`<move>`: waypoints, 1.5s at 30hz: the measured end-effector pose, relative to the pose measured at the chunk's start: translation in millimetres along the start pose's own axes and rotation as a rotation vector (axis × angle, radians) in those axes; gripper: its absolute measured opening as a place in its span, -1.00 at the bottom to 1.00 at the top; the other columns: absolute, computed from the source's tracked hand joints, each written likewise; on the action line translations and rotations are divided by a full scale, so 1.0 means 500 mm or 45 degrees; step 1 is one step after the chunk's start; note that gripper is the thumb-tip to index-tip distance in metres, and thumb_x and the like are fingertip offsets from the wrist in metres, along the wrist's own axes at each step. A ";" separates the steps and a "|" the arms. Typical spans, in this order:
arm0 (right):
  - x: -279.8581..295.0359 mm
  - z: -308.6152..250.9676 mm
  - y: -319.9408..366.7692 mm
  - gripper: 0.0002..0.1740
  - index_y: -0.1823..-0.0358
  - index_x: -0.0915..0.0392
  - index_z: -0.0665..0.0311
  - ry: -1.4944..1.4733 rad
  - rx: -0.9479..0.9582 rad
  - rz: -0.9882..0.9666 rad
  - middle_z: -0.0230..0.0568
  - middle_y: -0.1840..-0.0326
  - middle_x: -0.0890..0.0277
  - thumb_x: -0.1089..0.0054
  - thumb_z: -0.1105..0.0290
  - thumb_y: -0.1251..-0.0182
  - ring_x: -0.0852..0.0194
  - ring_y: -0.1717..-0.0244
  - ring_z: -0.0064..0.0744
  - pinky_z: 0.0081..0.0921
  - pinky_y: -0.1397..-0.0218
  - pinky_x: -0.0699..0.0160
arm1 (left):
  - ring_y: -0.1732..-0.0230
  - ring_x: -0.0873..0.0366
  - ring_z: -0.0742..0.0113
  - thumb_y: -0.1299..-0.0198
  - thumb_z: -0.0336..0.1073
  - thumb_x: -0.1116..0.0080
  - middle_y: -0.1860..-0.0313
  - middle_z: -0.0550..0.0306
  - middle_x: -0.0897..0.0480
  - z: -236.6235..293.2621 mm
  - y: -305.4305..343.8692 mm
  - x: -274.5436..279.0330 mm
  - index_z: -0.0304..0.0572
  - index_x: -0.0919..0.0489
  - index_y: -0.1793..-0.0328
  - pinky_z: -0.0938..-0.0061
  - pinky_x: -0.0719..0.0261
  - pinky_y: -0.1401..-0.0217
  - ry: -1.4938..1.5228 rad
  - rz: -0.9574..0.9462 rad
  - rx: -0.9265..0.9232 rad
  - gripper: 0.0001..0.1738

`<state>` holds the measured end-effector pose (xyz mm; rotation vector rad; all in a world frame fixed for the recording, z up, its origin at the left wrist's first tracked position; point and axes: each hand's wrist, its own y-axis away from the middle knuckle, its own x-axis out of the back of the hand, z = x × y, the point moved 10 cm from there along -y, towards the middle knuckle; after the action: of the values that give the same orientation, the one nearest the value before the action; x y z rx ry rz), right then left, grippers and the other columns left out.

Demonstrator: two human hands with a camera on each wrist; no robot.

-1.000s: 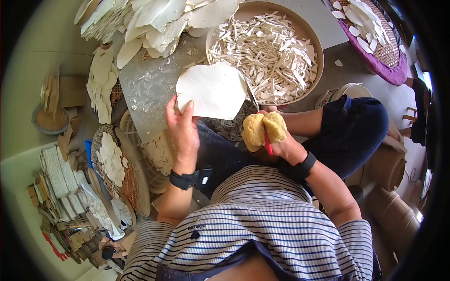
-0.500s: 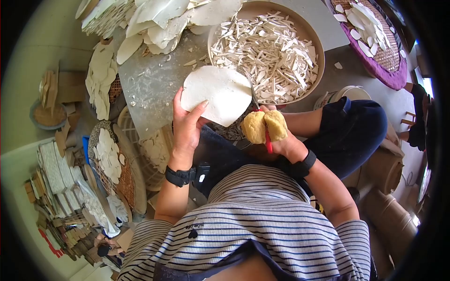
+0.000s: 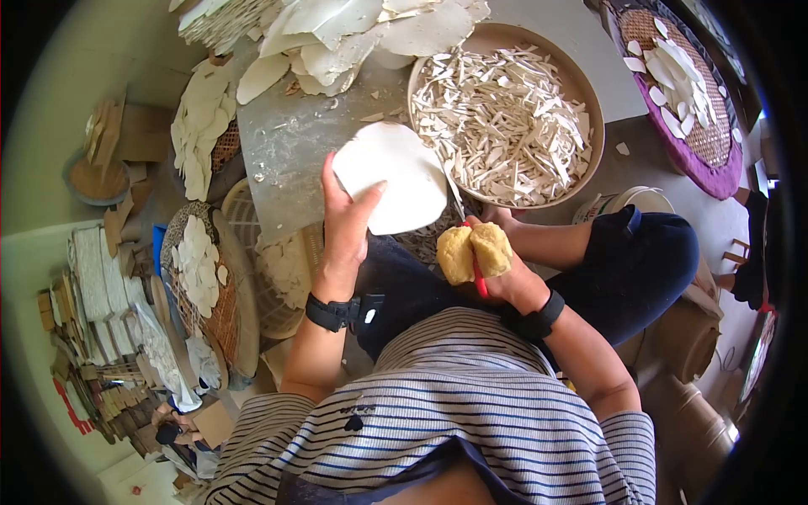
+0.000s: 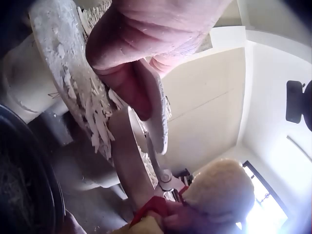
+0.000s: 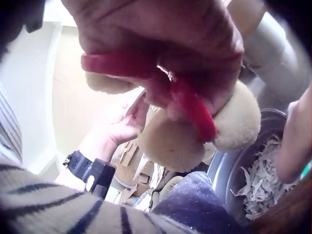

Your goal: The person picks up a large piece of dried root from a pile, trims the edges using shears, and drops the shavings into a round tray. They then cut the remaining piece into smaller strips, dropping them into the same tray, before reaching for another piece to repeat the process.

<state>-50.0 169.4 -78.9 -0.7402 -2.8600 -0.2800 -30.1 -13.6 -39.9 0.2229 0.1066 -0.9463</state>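
My left hand [image 3: 343, 231] pinches a thin white sheet [image 3: 394, 178] with rounded edges, the thumb on its upper face. The left wrist view shows that sheet [image 4: 158, 114] edge-on between thumb and fingers. In my right hand [image 3: 520, 284] are scissors [image 3: 479, 282] with red handles, which the fingers grip. Thick yellow foam padding [image 3: 455, 254] wraps the handles, and the right wrist view shows the red handle loops [image 5: 195, 109] around the fingers. The scissors' blades [image 4: 155, 156] reach up to the sheet's right edge.
A round tray [image 3: 596, 143] full of white offcuts stands on the metal table [image 3: 290, 160], beside stacked white sheets [image 3: 337, 50]. Below, a metal basin [image 5: 226, 161] holds more strips by the legs. Baskets of white pieces [image 3: 198, 265] stand at the left, a purple-rimmed one [image 3: 715, 181] at far right.
The left hand has turned the white sheet, and its outline against the blades differs. The scissors stay by its right edge. The head view has shifted slightly.
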 end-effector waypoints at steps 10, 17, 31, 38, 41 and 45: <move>-0.025 -0.012 -0.013 -0.66 0.01 -0.37 0.23 0.041 0.107 -0.123 -0.11 0.01 -0.38 -0.13 0.31 -0.21 -0.39 -0.03 -0.22 -0.39 -0.10 -0.38 | -0.20 -0.34 0.24 -0.03 -0.55 -0.18 -0.23 -0.08 -0.29 0.013 0.001 0.030 -0.33 0.14 -0.44 0.42 -0.41 -0.21 -0.059 0.017 -0.035 -0.07; -0.028 0.006 -0.006 -0.60 -0.01 -0.34 0.27 0.099 0.007 -0.080 -0.16 0.10 -0.41 -0.21 0.43 -0.14 -0.42 0.06 -0.26 -0.43 -0.02 -0.43 | -0.22 -0.33 0.26 -0.01 -0.56 -0.17 -0.23 0.00 -0.33 0.021 0.000 0.031 -0.26 -0.01 -0.42 0.41 -0.36 -0.25 -0.004 -0.069 0.084 -0.15; -0.017 -0.042 -0.004 -0.59 0.05 -0.30 0.33 0.074 0.173 -0.098 -0.15 0.21 -0.43 -0.22 0.39 -0.11 -0.44 0.16 -0.21 -0.39 0.09 -0.41 | -0.31 -0.28 0.26 -0.01 -0.51 -0.23 -0.23 0.03 -0.44 0.106 -0.014 0.091 -0.18 -0.62 0.07 0.38 -0.26 -0.32 -0.176 -0.150 -0.218 -0.70; -0.035 -0.108 -0.006 -0.65 0.04 -0.32 0.35 -0.118 0.375 0.014 -0.11 0.18 -0.42 -0.12 0.46 -0.15 -0.41 0.12 -0.17 -0.41 0.01 -0.38 | -0.51 0.07 0.07 0.05 -0.33 -0.29 -0.45 0.09 -0.17 0.175 0.037 0.053 0.12 -0.71 0.33 0.20 0.06 -0.49 -1.103 0.004 -0.989 -0.87; -0.045 -0.100 -0.012 -0.65 0.03 -0.30 0.35 -0.014 0.402 -0.004 -0.10 0.17 -0.42 -0.10 0.48 -0.15 -0.41 0.11 -0.17 -0.41 0.00 -0.37 | -0.51 0.07 0.07 0.02 -0.38 -0.25 -0.44 0.09 -0.18 0.169 0.045 0.048 0.11 -0.71 0.35 0.21 0.04 -0.49 -1.043 -0.006 -0.987 -0.87; -0.038 -0.105 -0.010 -0.61 0.00 -0.28 0.33 -0.005 0.349 -0.061 -0.12 0.13 -0.41 -0.11 0.47 -0.14 -0.40 0.08 -0.17 -0.43 -0.01 -0.36 | -0.51 0.08 0.08 0.00 -0.41 -0.22 -0.43 0.10 -0.19 0.163 0.047 0.045 0.10 -0.71 0.35 0.23 0.03 -0.49 -1.024 -0.025 -0.970 -0.85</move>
<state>-29.6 144.4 -33.0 -0.6194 -2.8403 0.1068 1.6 -37.5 38.7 -0.8610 -0.2744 -0.8930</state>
